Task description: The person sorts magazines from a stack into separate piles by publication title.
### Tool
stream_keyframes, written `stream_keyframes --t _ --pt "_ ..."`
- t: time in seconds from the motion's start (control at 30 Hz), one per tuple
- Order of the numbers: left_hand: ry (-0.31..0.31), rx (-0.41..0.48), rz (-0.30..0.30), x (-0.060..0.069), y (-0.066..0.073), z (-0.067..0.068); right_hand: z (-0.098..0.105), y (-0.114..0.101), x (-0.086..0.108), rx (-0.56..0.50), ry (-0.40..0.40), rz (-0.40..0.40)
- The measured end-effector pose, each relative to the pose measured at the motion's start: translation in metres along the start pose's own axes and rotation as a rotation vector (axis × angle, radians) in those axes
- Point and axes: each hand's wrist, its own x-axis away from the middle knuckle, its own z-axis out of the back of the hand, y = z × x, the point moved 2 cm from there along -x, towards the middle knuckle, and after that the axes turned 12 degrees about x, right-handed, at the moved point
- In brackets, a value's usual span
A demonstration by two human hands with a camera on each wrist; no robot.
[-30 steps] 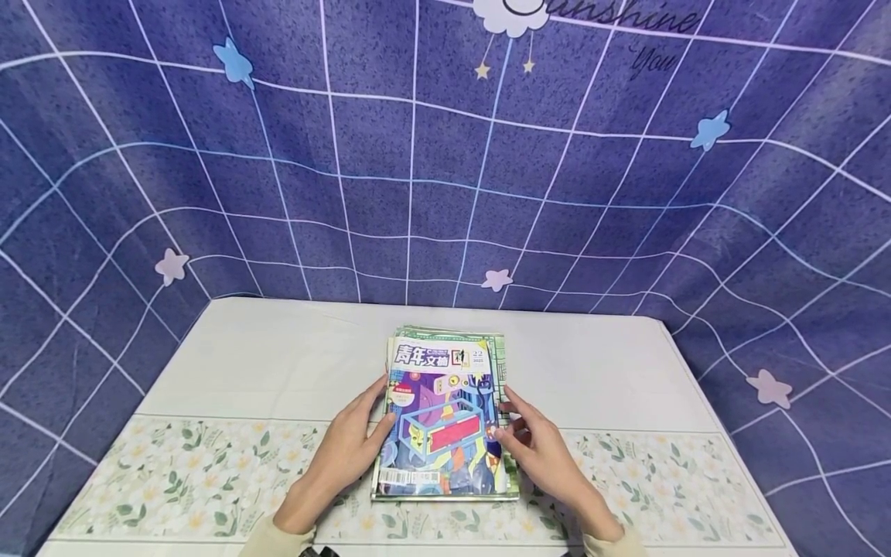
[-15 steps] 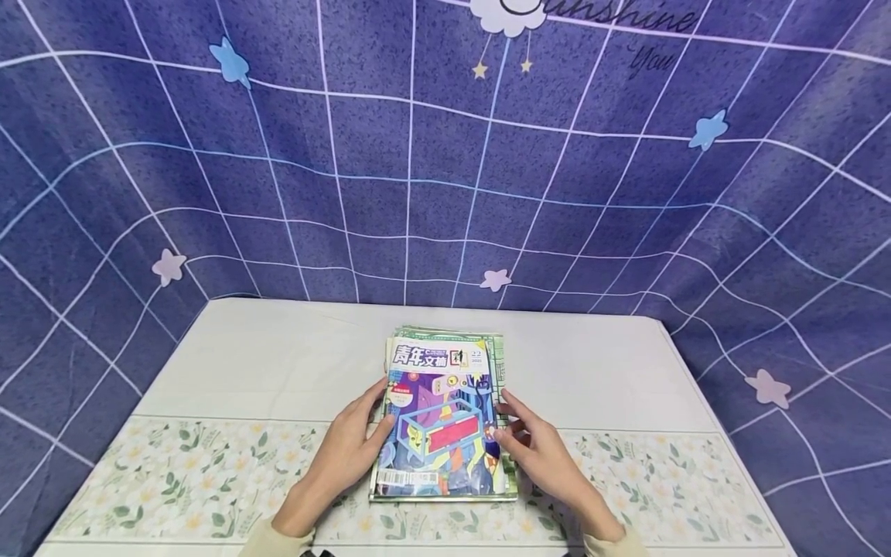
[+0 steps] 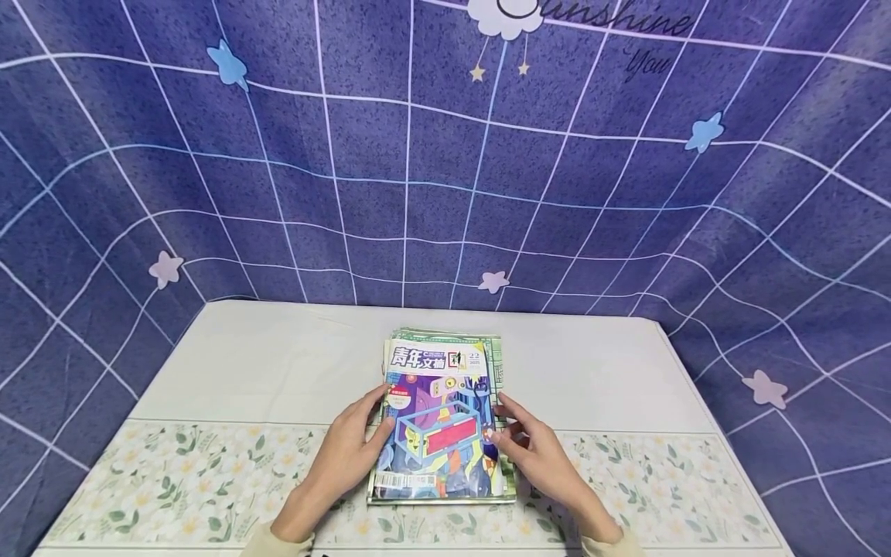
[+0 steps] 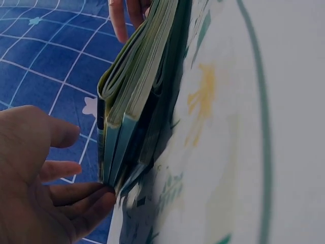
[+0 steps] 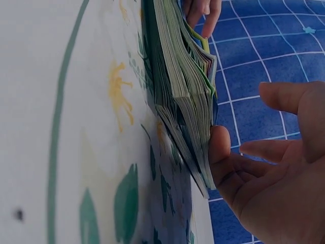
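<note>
A stack of magazines lies flat at the near middle of the table, topped by a colourful magazine (image 3: 435,433) with a purple and blue cover. Green-edged magazines (image 3: 508,476) show beneath it, slightly offset. Along the left side rests my left hand (image 3: 348,449); its lower fingertips touch the spines (image 4: 112,147) in the left wrist view, thumb raised and apart. My right hand (image 3: 543,456) is at the opposite side, fingers loosely bent. In the right wrist view a fingertip touches the page edges (image 5: 190,112), and the thumb stands clear of them. Neither hand grips the stack.
The white table (image 3: 264,363) carries a floral band (image 3: 661,480) across its near part. A blue cloth (image 3: 362,178) with grid lines and stars hangs behind and at both sides.
The head view has shifted very slightly. Hands and magazines keep the same places relative to each other.
</note>
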Motion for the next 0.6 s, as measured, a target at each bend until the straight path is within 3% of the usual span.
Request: stream_keyframes --t 0.33,0.6 --pt "0.032 -0.025 0.025 0.0017 0.0031 -0.0028 0.0002 0.0045 0.0001 -0.088 -0.004 0.005" --pt "0.067 0.030 0.041 0.0006 0.0031 -0.0032 -0.0023 0.0072 -0.0007 -0.106 0.008 0.008"
